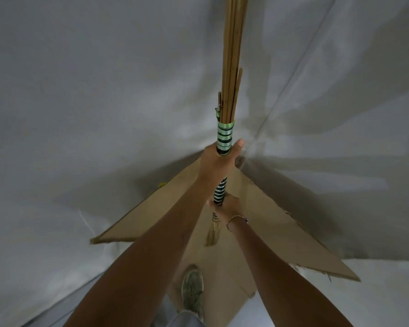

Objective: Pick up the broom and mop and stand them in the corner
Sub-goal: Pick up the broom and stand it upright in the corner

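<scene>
I hold the broom [227,109] upright in front of me, right at the corner where two pale grey walls [80,90] meet. Its handle is a bundle of tan canes bound with green and dark striped tape, and the canes run up out of view at the top. My left hand [219,159] grips the taped part high up, the fingers [209,152] wrapped closed around it and the thumb [238,145] lying up along the tape. My right hand [229,205] grips the same handle lower down, its fingers curled shut around the striped binding; a thin bracelet [236,220] sits on that wrist. Below my right hand the broom's straw bristles [213,232] hang down, blurred, over a flattened sheet of brown cardboard [257,220] that lies on the floor, pushed into the corner. My shoe [192,289] stands on the near edge of that cardboard. I cannot tell whether the bristles touch the cardboard. I see no mop in this view.
</scene>
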A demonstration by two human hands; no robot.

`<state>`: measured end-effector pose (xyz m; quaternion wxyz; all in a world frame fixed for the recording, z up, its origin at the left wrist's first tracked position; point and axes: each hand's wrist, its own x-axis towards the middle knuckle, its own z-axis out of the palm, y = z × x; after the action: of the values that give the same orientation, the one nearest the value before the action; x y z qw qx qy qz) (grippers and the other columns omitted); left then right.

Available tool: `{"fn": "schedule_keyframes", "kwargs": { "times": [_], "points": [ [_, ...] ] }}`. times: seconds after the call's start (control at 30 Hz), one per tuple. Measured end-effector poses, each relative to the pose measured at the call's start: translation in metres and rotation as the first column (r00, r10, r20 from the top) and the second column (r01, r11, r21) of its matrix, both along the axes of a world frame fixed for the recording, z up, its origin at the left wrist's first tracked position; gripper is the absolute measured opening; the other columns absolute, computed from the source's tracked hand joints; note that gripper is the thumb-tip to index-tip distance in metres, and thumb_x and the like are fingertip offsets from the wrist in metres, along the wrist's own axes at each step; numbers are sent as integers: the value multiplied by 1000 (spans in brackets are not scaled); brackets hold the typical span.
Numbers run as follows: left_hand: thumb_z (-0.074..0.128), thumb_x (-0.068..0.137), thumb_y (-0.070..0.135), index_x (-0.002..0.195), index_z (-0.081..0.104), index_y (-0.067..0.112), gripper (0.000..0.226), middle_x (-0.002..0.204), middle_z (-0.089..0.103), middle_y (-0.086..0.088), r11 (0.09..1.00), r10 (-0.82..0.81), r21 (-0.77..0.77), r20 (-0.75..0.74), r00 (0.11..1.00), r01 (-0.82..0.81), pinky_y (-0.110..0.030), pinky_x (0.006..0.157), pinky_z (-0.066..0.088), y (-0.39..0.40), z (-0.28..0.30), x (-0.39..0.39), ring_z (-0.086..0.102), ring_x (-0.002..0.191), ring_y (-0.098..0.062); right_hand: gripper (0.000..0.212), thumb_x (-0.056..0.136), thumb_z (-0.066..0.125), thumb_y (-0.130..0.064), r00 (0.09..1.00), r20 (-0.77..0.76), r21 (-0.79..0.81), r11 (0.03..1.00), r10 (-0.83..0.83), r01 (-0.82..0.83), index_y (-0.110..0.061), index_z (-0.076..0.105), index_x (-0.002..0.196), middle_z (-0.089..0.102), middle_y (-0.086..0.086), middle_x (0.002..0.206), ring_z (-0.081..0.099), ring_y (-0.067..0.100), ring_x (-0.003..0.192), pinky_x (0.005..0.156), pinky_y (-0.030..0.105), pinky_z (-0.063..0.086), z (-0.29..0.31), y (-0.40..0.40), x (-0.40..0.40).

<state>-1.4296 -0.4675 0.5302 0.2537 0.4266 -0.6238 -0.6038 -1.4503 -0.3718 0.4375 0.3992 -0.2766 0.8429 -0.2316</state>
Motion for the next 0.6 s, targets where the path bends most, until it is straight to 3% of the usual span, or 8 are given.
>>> {"fn": "schedule_keyframes", "kwargs": {
  "times": [0.1, 0.2, 0.33, 0.47, 0.53, 0.6],
  "points": [
    [65, 83, 47, 57, 47, 20, 42, 47, 49, 9, 1000, -25, 4, 9, 1000, 25, -29, 57, 42, -21, -41, -9, 48, 48, -9, 34, 82, 63, -31, 1000, 10, 14, 1000, -8, 7, -4, 62, 104, 70, 18, 99, 63, 33, 98, 79, 36, 51, -37, -25, -13],
    [63, 81, 52, 57, 46, 23, 42, 46, 48, 10, 998, -54, 13, 15, 998, 54, -28, 56, 42, -33, -76, -13, 49, 50, -11, 37, 83, 63, -31, 1000, 5, 43, 999, 5, -6, -4, 61, 109, 70, 18, 105, 62, 34, 104, 86, 37, 50, -68, -42, -22],
    [64, 82, 49, 50, 45, 27, 43, 41, 46, 12, 998, -56, 31, 27, 998, 55, -26, 52, 39, -42, -104, -11, 46, 45, -8, 35, 84, 62, -29, 999, 18, 56, 998, 27, -28, -3, 62, 107, 70, 19, 104, 63, 35, 102, 80, 31, 47, -98, -53, -24],
    [66, 83, 41, 46, 46, 31, 43, 38, 42, 13, 996, -52, 68, 32, 998, 50, -14, 42, 32, -50, -124, -9, 38, 38, -2, 34, 85, 62, -24, 999, 30, 46, 999, 10, -11, -1, 62, 110, 70, 21, 104, 64, 35, 101, 82, 32, 48, -116, -60, -23],
    [68, 82, 38, 54, 52, 21, 37, 45, 44, 11, 994, -49, 93, 5, 999, 48, -15, 47, 35, -54, -131, -7, 42, 45, -5, 35, 85, 62, -24, 999, 28, 59, 998, 21, -23, -1, 61, 112, 69, 20, 107, 63, 34, 104, 85, 31, 46, -121, -65, -25],
    [69, 80, 39, 72, 56, -4, 45, 59, 50, -4, 990, -45, 131, -33, 998, 49, -22, 57, 41, -57, -137, -5, 48, 58, -13, 37, 86, 62, -25, 999, 37, 82, 996, 33, -36, -1, 61, 114, 68, 19, 112, 61, 33, 108, 88, 31, 45, -126, -70, -27]
  ]
}}
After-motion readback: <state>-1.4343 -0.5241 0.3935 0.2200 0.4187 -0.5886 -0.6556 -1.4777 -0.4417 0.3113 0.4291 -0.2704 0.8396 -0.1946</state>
